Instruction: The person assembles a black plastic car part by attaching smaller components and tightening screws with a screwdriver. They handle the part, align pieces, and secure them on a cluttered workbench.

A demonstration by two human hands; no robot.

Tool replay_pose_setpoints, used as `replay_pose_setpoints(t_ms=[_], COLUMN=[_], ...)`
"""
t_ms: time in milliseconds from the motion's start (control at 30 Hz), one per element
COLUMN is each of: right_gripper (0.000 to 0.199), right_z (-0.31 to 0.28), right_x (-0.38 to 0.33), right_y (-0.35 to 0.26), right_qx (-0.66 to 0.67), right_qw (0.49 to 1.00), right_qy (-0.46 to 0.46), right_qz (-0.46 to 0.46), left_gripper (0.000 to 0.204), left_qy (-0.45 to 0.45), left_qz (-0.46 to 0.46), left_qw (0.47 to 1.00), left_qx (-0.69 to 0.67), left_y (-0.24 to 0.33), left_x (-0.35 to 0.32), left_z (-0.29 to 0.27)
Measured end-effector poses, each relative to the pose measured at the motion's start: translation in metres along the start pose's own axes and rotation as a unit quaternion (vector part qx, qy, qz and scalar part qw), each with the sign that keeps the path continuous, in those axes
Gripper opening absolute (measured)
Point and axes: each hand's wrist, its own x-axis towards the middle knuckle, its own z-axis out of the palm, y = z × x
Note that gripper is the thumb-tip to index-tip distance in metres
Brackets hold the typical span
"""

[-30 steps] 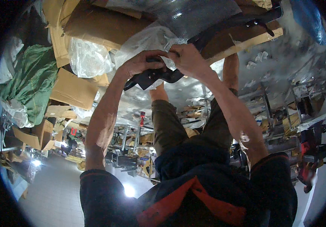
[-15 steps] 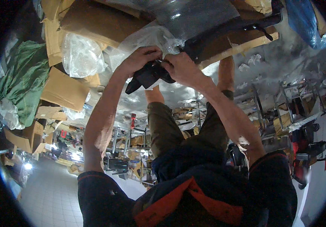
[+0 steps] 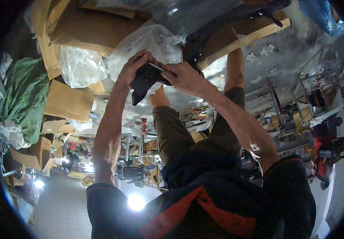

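Observation:
Both hands are raised in front of me around a black, angular piece [image 3: 145,79] that looks like moulded plastic or metal; its exact kind I cannot make out. My left hand [image 3: 133,68] grips its upper left edge, fingers curled over the top. From the right, my right hand [image 3: 183,78] pinches at a thin pale strip [image 3: 156,66] along the piece's upper edge. Its lower tip points down and left. Just beyond the hands lies clear plastic wrap [image 3: 144,42]. A long black part [image 3: 209,34] with a small lever rests on cardboard at the far side.
Open cardboard boxes [image 3: 96,32] fill the far left, with a bubble-wrapped bundle [image 3: 82,67] beside them. Green sheeting [image 3: 22,99] hangs at the left. Metal racks [image 3: 275,97] with assorted parts stand at the right. A blue plastic bag [image 3: 319,16] lies at the far right.
The black piece has turned and shifted slightly left, showing more of its flat face. My left hand has moved left with it. The pale strip now shows between the hands.

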Motion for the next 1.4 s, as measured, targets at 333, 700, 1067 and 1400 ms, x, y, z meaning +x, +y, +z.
replay_pose_setpoints(t_ms=[333,700,1067,1400], right_gripper=[0.014,0.02,0.018,0.014], right_z=[-0.018,0.0,0.028,0.011], right_x=[-0.01,-0.006,0.001,0.007], right_y=[-0.004,-0.015,-0.011,-0.01], right_qx=[-0.003,0.138,0.212,0.138], right_qw=[0.998,0.981,0.962,0.988], right_qy=[0.067,0.106,0.153,0.065], right_qz=[-0.002,0.081,0.074,-0.002], left_gripper=[0.021,0.023,0.025,0.023], left_qy=[-0.009,0.047,0.129,0.087], left_qz=[0.024,-0.011,-0.015,-0.037], left_qw=[0.979,0.973,0.975,0.967], left_qx=[-0.204,-0.226,-0.178,-0.237], left_y=[-0.024,-0.018,-0.019,-0.017], left_x=[-0.003,-0.007,-0.013,-0.014], left_z=[0.013,0.032,0.04,0.031])
